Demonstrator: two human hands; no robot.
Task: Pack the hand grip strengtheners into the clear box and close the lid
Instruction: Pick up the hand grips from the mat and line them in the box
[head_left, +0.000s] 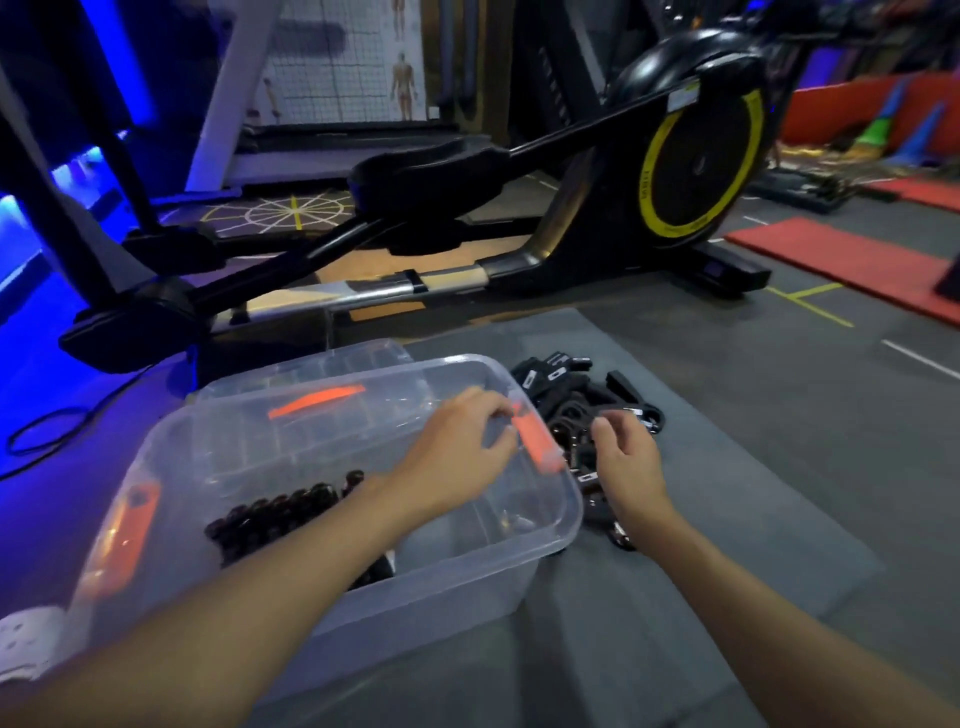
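Knelt or sat over a grey mat (727, 467) on a gym floor. Clear box (332, 582) at 7 o'clock, lid (311, 384) off and propped behind it at 11. Row of black grips (280, 512) already inside. Loose pile of grips (582, 410) just right of the box, at 1 o'clock. Left hand (462, 452) over the box's right rim, fingers curled loosely, nothing visibly held. Right hand (626, 457) above the pile, fingers half-open, empty. Elliptical trainer (519, 208) beyond at 12.
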